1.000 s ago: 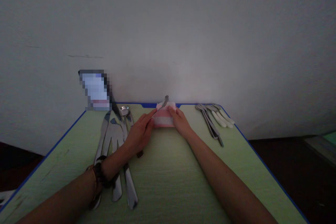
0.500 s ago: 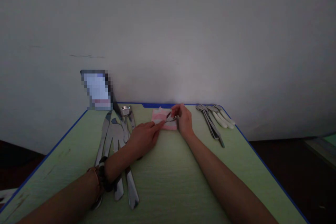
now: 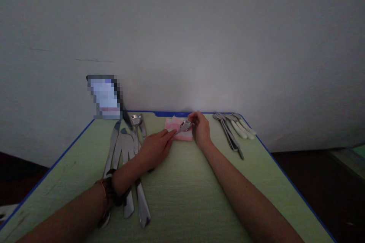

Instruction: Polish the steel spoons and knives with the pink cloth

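My left hand (image 3: 156,146) is closed around the handle of a metal spoon (image 3: 186,125). The spoon lies over a folded pink and white cloth (image 3: 173,124) near the far edge of the table, with its bowl toward the right. Curled fingers of my right hand (image 3: 201,129) meet the tip of the bowl, and the hand's edge is beside the cloth. Under and beside my left forearm lie large metal utensils, among them a fork (image 3: 125,146), a knife (image 3: 115,136) and a ladle-like spoon (image 3: 136,120); the forearm partly covers them.
Stacked metal spoons (image 3: 228,133) and several white-handled utensils (image 3: 239,128) lie at the far right. A blurred phone-like screen (image 3: 105,97) stands at the far left. The green table (image 3: 194,197) has a blue rim and meets a grey wall (image 3: 182,45).
The spoon's bowl has turned and now shows more fully. My right fingers have moved from over the bowl to its tip; my left hand has shifted slightly left.
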The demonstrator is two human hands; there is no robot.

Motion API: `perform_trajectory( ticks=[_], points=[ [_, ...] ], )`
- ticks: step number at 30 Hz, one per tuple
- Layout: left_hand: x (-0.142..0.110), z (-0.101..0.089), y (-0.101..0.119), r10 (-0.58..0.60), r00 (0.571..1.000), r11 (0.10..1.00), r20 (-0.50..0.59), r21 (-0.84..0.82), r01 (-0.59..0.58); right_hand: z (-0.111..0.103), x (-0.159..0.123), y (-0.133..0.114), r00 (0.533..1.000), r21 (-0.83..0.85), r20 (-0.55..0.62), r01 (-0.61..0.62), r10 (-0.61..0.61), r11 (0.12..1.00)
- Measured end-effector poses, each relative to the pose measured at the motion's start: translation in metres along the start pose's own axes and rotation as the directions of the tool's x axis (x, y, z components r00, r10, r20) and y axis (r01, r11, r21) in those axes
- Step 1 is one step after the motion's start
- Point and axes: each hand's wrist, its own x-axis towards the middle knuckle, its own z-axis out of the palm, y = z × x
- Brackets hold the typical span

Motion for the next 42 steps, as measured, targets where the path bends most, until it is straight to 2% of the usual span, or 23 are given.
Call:
perform_trajectory(
  ticks=[1,6,11,20,28,42],
  points=[
    [0.000,0.000,0.000,-0.012,1.000,1.000,-0.004,-0.015,0.011,-0.001,0.001,-0.001,1.000,0.039,-0.030,0.009,-0.008,0.999],
    [0.000,0.001,-0.001,-0.024,1.000,0.998,-0.014,-0.052,0.023,-0.008,0.002,-0.010,0.991,0.180,0.098,-0.110,0.093,0.977],
    [0.001,-0.001,0.001,-0.021,1.000,1.000,-0.004,-0.023,0.021,-0.009,0.002,-0.010,0.990,0.160,0.114,-0.097,0.079,0.982],
    [0.001,0.000,0.001,-0.019,1.000,1.000,-0.006,-0.008,0.019,-0.006,0.000,-0.013,0.980,0.188,0.154,-0.156,0.128,0.970],
    [0.001,0.000,0.000,-0.024,1.000,1.000,0.018,0.018,0.023,-0.007,-0.001,-0.016,0.974,0.288,0.187,-0.181,0.131,0.940],
    [0.001,-0.001,0.001,-0.013,1.000,1.000,0.022,0.024,0.013,-0.008,-0.001,-0.015,0.972,0.282,0.183,-0.194,0.146,0.940]
  ],
)
